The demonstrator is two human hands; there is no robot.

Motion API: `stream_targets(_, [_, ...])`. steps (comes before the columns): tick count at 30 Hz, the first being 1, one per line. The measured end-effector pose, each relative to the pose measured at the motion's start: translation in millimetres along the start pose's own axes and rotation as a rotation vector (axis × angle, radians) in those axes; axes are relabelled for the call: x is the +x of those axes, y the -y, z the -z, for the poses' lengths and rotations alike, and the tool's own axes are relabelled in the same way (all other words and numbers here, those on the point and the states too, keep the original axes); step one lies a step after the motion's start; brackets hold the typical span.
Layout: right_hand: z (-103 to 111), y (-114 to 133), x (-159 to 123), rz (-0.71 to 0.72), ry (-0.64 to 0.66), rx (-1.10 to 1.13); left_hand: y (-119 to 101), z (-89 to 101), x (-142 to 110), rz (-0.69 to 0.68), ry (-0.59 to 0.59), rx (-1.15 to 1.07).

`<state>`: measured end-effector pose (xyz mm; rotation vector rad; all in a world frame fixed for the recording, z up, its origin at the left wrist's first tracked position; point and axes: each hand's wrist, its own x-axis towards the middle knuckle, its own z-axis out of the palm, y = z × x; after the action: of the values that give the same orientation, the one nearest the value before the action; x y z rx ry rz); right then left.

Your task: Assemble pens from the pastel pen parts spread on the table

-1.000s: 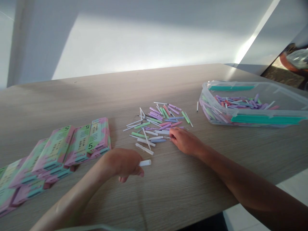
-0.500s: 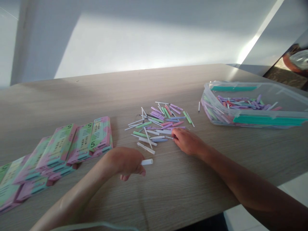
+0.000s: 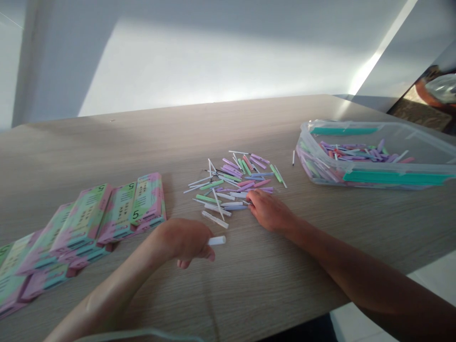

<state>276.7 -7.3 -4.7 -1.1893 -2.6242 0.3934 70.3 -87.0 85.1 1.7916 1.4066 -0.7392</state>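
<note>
My left hand (image 3: 190, 240) is closed around a white pen barrel (image 3: 217, 241), whose end sticks out past the fingers, just in front of the pile. At the right edge of the loose pen parts (image 3: 231, 178), my right hand (image 3: 265, 209) has its fingers pinched together low on the table. What those fingers grip is hidden. The pile mixes purple, green, pink, blue and white pen pieces with thin white refills. A clear-white barrel (image 3: 215, 219) lies at its near edge, closest to my left hand.
Stacked pink-and-green printed boxes (image 3: 83, 216) stand at the left. A clear plastic bin (image 3: 392, 166) with teal handles, holding more pen pieces, sits at the right. One refill (image 3: 293, 158) lies beside the bin. Behind the wooden table (image 3: 171, 128) is a white wall.
My right hand has shifted slightly left, further onto the near right edge of the pile. My left hand still holds the white barrel in about the same place.
</note>
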Motion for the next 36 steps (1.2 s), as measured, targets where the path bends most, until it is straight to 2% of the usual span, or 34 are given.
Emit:
stream_targets(6, [-2.6,2.0,0.4,-0.030,0.000,-0.036,-0.5,0.7,2.5,0.021,0.033,-0.019])
stream_targets(10, [-2.3,0.0,1.2,-0.066,-0.080,0.036,-1.6,-0.2,1.8,0.026,0.019,-0.025])
stream_targets(13, [1.3,-5.3,5.6,-0.074,-0.140,0.256,-2.2,-0.1,0.8,0.024,0.020,-0.019])
stream_targets(19, [5.2,-18.0,16.4,-0.238,-0.099,1.007,-4.2,2.1,-2.0,0.013,0.024,0.037])
stream_targets(22, [6.4,-19.2,16.5,-0.197,-0.124,1.176,-4.0,1.8,-2.6,0.022,0.017,0.033])
stream_targets(27, [10.0,-16.3,14.5,-0.089,-0.182,1.223,-1.9,0.4,-1.4,0.013,0.004,0.010])
stream_targets(36, [14.6,-13.5,12.6,-0.015,-0.196,1.209,-0.6,-1.4,0.8,0.017,0.006,-0.002])
